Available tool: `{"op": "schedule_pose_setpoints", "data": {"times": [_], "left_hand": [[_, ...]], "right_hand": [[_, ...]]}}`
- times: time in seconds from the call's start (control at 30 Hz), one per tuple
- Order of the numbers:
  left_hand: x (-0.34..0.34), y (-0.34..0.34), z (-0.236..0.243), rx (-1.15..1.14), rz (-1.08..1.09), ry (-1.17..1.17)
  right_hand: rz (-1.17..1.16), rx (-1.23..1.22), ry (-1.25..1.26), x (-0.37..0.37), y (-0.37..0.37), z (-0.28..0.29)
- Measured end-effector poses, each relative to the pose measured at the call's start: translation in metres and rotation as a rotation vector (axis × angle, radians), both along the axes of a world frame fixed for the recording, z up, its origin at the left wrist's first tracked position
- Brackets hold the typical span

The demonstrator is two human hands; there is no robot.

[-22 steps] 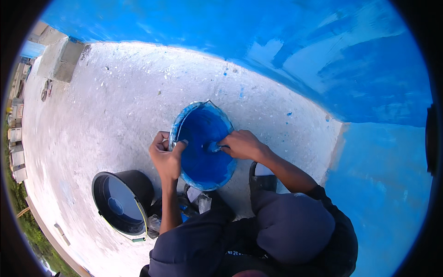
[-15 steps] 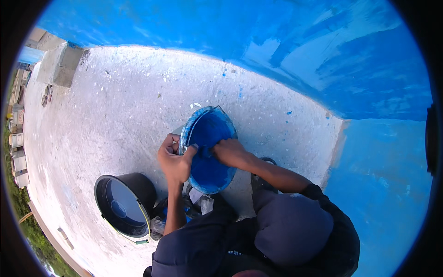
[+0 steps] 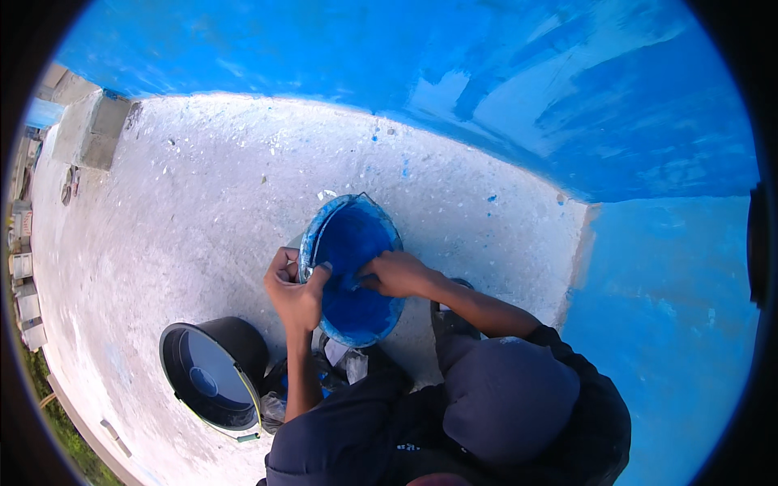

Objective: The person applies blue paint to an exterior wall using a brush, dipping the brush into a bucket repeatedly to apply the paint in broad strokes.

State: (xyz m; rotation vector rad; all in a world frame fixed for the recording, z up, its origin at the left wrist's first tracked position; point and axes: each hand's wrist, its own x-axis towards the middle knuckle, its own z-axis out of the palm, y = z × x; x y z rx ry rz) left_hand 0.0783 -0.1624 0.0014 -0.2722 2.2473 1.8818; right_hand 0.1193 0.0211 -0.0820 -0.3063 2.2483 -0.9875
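A paint-smeared bucket (image 3: 351,332) stands tilted before me, its inside coated with bright blue paint. My left hand (image 3: 296,292) grips the bucket's left rim, thumb over the edge and fingers outside. A thin wire handle lies along that rim. My right hand (image 3: 395,274) reaches over the right side into the bucket, its fingers closed and pointing down at the blue paint. Whatever those fingers hold, if anything, is blue-smeared and too hidden to name.
At the lower left stands a black bucket (image 3: 255,348) with liquid in it and a wire handle. Crumpled plastic bags (image 3: 354,364) lie between the buckets. A blue-painted wall (image 3: 324,49) borders the pale, paint-spotted floor (image 3: 203,194). A concrete block (image 3: 91,134) sits at the far left.
The whole view has shifted slightly, putting the bucket and both hands a little more to the left. Inside the bucket, my right hand has shifted a little; my left stays on the rim.
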Motion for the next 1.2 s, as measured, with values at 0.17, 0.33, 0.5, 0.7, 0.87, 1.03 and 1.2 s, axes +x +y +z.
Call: {"op": "schedule_pose_setpoints", "data": {"times": [0.17,0.33,0.5,0.7,0.87,1.03,1.2], "left_hand": [[-0.003,-0.008,-0.004,-0.021,-0.034,-0.012],[-0.004,-0.003,0.0,0.006,0.015,0.006],[-0.003,-0.004,-0.001,0.008,0.019,0.014],[-0.004,-0.002,0.001,0.011,0.026,0.008],[-0.004,-0.004,-0.002,0.001,0.03,0.007],[-0.007,-0.01,-0.006,0.015,0.06,0.015],[-0.014,-0.025,-0.015,0.037,0.11,0.003]], "right_hand": [[0.105,-0.212,-0.174,0.004,0.006,-0.002],[0.145,-0.267,-0.27,0.007,0.005,-0.004],[0.239,-0.287,-0.33,-0.001,0.009,-0.001],[0.242,-0.382,-0.391,-0.003,0.017,0.0],[0.182,-0.549,-0.476,0.002,0.027,-0.006],[0.018,-0.719,-0.551,0.014,0.039,-0.024],[-0.178,-0.67,-0.559,0.014,0.061,-0.035]]}}
